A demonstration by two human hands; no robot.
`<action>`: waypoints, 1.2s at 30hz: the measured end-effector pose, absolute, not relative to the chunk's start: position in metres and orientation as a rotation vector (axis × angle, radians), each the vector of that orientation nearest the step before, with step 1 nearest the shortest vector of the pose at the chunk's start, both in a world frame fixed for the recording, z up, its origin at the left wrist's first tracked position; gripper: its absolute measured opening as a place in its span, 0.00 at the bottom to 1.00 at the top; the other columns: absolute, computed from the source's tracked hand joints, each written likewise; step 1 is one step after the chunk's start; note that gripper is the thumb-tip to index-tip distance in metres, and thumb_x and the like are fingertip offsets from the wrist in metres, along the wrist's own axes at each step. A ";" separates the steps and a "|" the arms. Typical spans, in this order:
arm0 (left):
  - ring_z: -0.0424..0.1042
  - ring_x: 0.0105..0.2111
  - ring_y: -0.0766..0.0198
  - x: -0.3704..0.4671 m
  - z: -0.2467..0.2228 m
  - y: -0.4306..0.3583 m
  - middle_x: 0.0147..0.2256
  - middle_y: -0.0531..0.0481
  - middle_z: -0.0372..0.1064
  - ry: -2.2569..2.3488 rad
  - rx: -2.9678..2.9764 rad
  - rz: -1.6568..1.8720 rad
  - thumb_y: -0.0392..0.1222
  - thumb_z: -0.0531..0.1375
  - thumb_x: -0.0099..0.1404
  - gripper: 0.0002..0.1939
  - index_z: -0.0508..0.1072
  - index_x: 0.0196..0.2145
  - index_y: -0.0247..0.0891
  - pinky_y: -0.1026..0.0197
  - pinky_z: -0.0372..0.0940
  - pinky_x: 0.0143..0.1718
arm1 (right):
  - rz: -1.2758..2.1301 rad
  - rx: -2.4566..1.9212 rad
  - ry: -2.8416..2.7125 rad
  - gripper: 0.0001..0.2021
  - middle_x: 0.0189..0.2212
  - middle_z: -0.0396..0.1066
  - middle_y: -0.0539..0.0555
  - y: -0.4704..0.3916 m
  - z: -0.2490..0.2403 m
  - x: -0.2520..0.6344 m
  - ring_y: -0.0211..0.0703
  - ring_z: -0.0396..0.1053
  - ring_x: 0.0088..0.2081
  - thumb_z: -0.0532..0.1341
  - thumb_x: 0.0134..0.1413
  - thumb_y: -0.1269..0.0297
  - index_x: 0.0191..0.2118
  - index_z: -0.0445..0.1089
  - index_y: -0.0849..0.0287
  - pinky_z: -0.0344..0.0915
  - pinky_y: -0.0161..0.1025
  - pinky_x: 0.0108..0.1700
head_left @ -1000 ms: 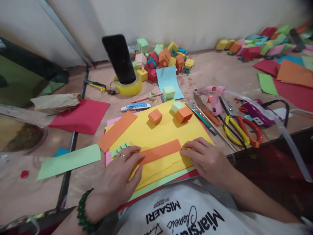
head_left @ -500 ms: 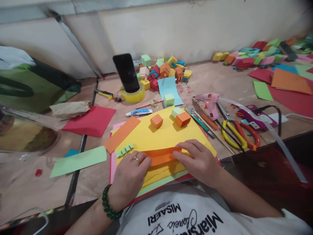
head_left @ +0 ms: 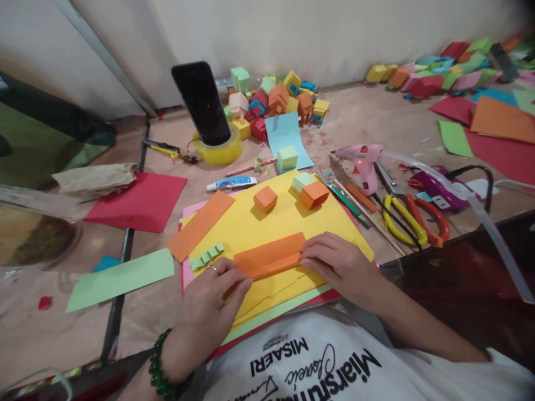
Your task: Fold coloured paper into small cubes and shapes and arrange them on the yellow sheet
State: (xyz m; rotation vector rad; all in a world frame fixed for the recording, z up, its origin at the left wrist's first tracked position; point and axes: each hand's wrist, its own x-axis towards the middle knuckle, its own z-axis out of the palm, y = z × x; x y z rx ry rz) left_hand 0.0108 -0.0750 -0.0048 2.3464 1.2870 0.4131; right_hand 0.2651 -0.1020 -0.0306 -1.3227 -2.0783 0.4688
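An orange paper strip [head_left: 270, 255] with a lengthwise fold lies over yellow sheets [head_left: 246, 228]. My left hand [head_left: 213, 298] pinches its left end, thumb against fingers. At the right end, my right hand [head_left: 343, 267] grips the strip with its fingers together. Behind the strip stand a small orange paper box [head_left: 265, 199], an open orange box [head_left: 313, 196] and a light green piece [head_left: 301, 181]. A pleated green strip [head_left: 208, 256] lies near my left hand, and a flat orange strip [head_left: 201, 224] rests at the stack's left edge.
A phone [head_left: 202, 103] leans in a yellow tape roll [head_left: 219, 151]. Colored paper boxes [head_left: 278, 99] are heaped behind. On the right lie a pink glue gun [head_left: 363, 161], yellow-handled scissors [head_left: 403, 220] and a purple power strip [head_left: 438, 189]. A red sheet [head_left: 154, 200] lies left.
The strip's back part now stands up wider and more of it shows. My left hand has shifted left to its end; my right hand's fingers have drawn together. The camera view has shifted slightly.
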 end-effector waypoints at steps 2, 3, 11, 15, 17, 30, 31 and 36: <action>0.69 0.27 0.67 0.011 -0.005 -0.074 0.28 0.51 0.67 1.322 2.345 0.380 0.40 0.52 0.66 0.14 0.71 0.25 0.38 0.66 0.64 0.26 | 0.488 -1.387 -2.043 0.08 0.28 0.71 0.54 -0.101 -0.031 0.264 0.38 0.67 0.31 0.56 0.62 0.66 0.32 0.68 0.60 0.66 0.35 0.33; 0.69 0.27 0.67 0.011 -0.006 -0.073 0.29 0.50 0.67 1.343 2.345 0.365 0.40 0.53 0.66 0.14 0.70 0.24 0.38 0.66 0.63 0.25 | 0.490 -1.405 -2.035 0.08 0.27 0.70 0.53 -0.101 -0.031 0.263 0.38 0.67 0.30 0.57 0.61 0.65 0.31 0.67 0.60 0.66 0.35 0.32; 0.66 0.24 0.69 0.014 -0.005 -0.067 0.31 0.51 0.64 1.417 2.333 0.231 0.40 0.52 0.65 0.15 0.65 0.21 0.37 0.66 0.61 0.23 | 0.431 -1.462 -2.034 0.10 0.24 0.67 0.51 -0.098 -0.031 0.259 0.36 0.65 0.27 0.58 0.60 0.66 0.28 0.65 0.60 0.62 0.33 0.29; 0.65 0.24 0.69 0.016 -0.005 -0.064 0.31 0.51 0.64 1.403 2.361 0.186 0.41 0.52 0.64 0.15 0.63 0.20 0.37 0.66 0.60 0.22 | 0.424 -1.500 -2.047 0.09 0.25 0.67 0.51 -0.097 -0.031 0.259 0.37 0.65 0.27 0.58 0.60 0.66 0.28 0.64 0.59 0.62 0.33 0.28; 0.65 0.23 0.69 0.015 -0.005 -0.064 0.32 0.50 0.64 1.407 2.366 0.171 0.42 0.52 0.64 0.14 0.65 0.22 0.37 0.66 0.60 0.22 | 0.406 -1.510 -2.073 0.08 0.26 0.67 0.51 -0.097 -0.030 0.258 0.37 0.66 0.28 0.57 0.60 0.67 0.29 0.64 0.59 0.62 0.33 0.28; 0.66 0.30 0.60 0.010 -0.003 -0.075 0.35 0.44 0.68 0.847 3.076 0.036 0.25 0.47 0.62 0.22 0.71 0.48 0.38 0.60 0.65 0.30 | 0.059 -1.042 -2.565 0.13 0.41 0.73 0.56 -0.104 -0.035 0.269 0.46 0.64 0.43 0.50 0.63 0.72 0.47 0.69 0.60 0.63 0.44 0.43; 0.66 0.31 0.59 0.006 -0.001 -0.076 0.37 0.43 0.69 0.862 3.082 0.025 0.24 0.47 0.62 0.22 0.71 0.48 0.38 0.59 0.66 0.30 | 0.081 -1.073 -2.551 0.13 0.42 0.73 0.56 -0.107 -0.037 0.275 0.46 0.64 0.43 0.50 0.63 0.72 0.47 0.69 0.60 0.63 0.45 0.43; 0.68 0.41 0.57 -0.019 -0.005 -0.082 0.47 0.42 0.70 0.919 3.016 0.056 0.23 0.48 0.60 0.24 0.71 0.49 0.39 0.56 0.68 0.41 | 0.082 -1.164 -2.425 0.16 0.39 0.74 0.57 -0.115 -0.031 0.285 0.45 0.64 0.38 0.49 0.59 0.79 0.42 0.71 0.61 0.67 0.42 0.38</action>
